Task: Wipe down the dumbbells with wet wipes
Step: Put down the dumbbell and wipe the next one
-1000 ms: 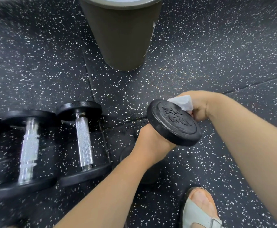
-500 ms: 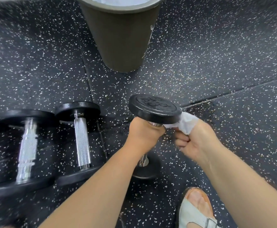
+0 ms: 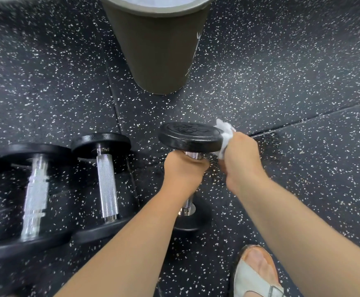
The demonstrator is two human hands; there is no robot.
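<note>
A black dumbbell with a chrome handle stands nearly upright on the speckled floor, its lower plate resting down by my forearm. My left hand grips the handle just under the top plate. My right hand holds a white wet wipe and presses it against the right rim of the top plate. Two more black dumbbells lie on the floor to the left, one nearer and one further out.
An olive-green bin holding white wipes stands on the floor right behind the dumbbell. My sandalled foot is at the lower right. Black speckled rubber floor stretches to the right.
The dumbbell has gone from tilted towards me to nearly upright. My right hand with the wipe dropped below the top plate, then came up to its right rim.
</note>
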